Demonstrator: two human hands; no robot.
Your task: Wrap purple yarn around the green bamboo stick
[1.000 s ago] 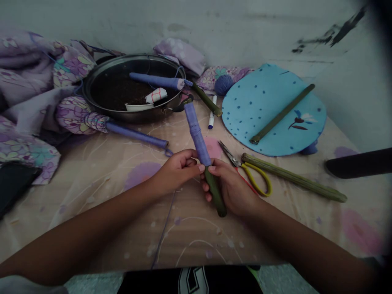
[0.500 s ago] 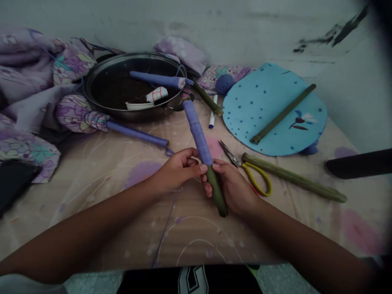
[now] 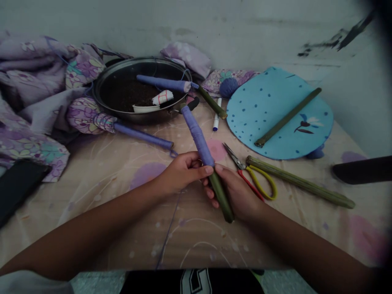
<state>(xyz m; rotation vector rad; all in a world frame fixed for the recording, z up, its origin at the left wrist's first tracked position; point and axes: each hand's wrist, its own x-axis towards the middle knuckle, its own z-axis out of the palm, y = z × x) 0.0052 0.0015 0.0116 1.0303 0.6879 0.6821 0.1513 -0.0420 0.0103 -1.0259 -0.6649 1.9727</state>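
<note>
— Tilted slightly further, that wrapped bamboo stick (image 3: 197, 136), and the whole table sits a little lower and farther right in view.

— Which way does it point now?

— Its long axis runs diagonally: the wrapped end points up and left toward the steel pan (image 3: 141, 58), and the bare end points down and right toward the person.

— What does it look like?

— Lavender wrapping, slightly ridged, covers the upper part. Below that, the stick is bare olive green.

— And the hands?

— Both are closed around it, close together. The left hand (image 3: 183, 171) curls around the stick near the end of the wrapping, and the right hand (image 3: 235, 194) grips the green section.

— Where is all this?

— Held over the printed sheet (image 3: 76, 171), with the yellow-and-red-handled scissors (image 3: 235, 160) just beside the right hand.
</note>
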